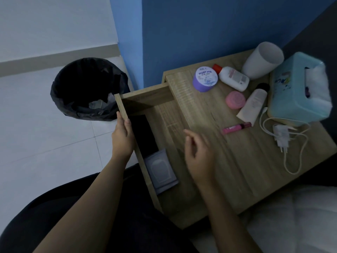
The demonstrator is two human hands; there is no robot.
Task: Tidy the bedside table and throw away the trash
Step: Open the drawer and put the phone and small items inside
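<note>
Bedside table point(237, 170) of pale wood stood against a blue wall point(200, 33), its drawer point(145, 101) pulled open toward a black-lined trash bin point(85, 88) on the tiled floor. Left hand point(123, 137) gripped the drawer's front edge, fingers curled over it. Right hand point(198, 154) hovered above the tabletop's bare near half, loosely half-open and holding nothing. Tissue box point(295, 92), white cup point(262, 59), charger with cable point(281, 137), lotion bottle point(233, 77), purple jar point(205, 79) and pink lip tube point(237, 127) crowded the far side.
</note>
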